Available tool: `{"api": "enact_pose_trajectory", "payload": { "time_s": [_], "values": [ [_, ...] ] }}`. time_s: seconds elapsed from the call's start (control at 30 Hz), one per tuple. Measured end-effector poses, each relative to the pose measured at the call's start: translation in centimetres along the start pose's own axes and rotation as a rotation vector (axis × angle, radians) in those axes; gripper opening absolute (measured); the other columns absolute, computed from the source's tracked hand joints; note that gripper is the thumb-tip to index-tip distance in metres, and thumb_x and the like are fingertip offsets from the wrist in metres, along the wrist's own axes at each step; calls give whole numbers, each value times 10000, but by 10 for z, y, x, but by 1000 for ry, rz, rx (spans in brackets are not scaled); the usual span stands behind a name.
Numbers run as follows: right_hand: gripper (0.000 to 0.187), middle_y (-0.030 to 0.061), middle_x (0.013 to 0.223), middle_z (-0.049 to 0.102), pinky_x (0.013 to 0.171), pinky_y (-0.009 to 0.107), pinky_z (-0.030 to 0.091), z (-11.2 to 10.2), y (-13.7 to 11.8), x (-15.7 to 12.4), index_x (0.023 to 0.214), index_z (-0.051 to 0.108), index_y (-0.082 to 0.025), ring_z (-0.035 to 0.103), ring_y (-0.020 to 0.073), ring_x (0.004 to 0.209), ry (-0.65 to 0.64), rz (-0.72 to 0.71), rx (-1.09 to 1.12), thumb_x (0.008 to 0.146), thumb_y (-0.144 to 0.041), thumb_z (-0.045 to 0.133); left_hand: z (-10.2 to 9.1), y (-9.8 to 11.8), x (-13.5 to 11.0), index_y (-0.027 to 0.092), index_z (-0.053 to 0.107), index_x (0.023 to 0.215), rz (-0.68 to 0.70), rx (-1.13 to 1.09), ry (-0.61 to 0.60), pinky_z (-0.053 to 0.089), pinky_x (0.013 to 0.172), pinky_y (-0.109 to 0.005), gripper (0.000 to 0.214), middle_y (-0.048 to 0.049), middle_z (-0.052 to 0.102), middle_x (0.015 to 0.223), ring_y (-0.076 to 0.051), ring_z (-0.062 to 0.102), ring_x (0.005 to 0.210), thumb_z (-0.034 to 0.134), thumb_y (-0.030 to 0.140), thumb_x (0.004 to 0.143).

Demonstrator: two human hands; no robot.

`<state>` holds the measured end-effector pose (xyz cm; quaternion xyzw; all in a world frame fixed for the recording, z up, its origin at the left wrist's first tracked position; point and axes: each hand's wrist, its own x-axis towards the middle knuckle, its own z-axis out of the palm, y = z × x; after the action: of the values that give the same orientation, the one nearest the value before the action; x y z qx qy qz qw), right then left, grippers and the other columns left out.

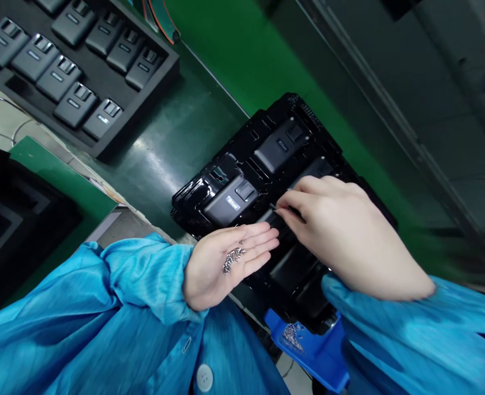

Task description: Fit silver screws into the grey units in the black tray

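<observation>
Off past the upper left of the left grip point(212, 274), well apart from it, a foam tray point(147, 104) holds rows of grey boxes point(59, 77) on the green desk point(156, 145). Below the right grip point(337, 222), partly hidden by the person's sleeve point(390, 329), is a blue bin point(328, 366) with loose pins point(292, 336) in it. The right grip itself stands in the way, covering much of the right side of a glossy black tray point(228, 164), while the fingers of the left grip hide part of its near edge. Of the dark cases in that tray, 2 show well: a near case point(226, 206) just above the left grip, and a far case point(275, 148) above and left of the right grip. Both have their long axis slanting up to the right, the clip end at the upper right. The left grip lies palm up, fingers stretched out, with a heap of small screws point(233, 259) on it, strung out toward the fingers. The right grip has thumb and finger pinched together over the black tray; I cannot tell whether a screw is between them.
</observation>
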<state>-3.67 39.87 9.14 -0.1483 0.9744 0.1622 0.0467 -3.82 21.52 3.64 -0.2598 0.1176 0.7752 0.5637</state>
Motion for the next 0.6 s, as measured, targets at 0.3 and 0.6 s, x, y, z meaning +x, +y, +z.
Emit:
{"api": "enact_pose_trajectory", "payload": {
  "time_s": [0.3, 0.6],
  "values": [
    [160, 30, 958, 632, 808, 346, 380, -18, -2, 35, 896, 667, -183, 568, 211, 904, -506, 204, 28, 983, -245, 549, 0, -2, 2, 77, 599, 1312, 6, -1, 2, 324, 1328, -387, 425, -82, 634, 1362, -133, 636, 1239, 419, 277, 983],
    [68, -6, 820, 658, 706, 329, 389, -16, 12, 55, 886, 747, -272, 553, 184, 753, -647, 399, 181, 893, -304, 688, -1, 1, 1, 102, 559, 1374, -14, 49, -33, 344, 1310, -344, 491, -51, 624, 1384, -113, 607, 1285, 404, 377, 998]
  ]
}}
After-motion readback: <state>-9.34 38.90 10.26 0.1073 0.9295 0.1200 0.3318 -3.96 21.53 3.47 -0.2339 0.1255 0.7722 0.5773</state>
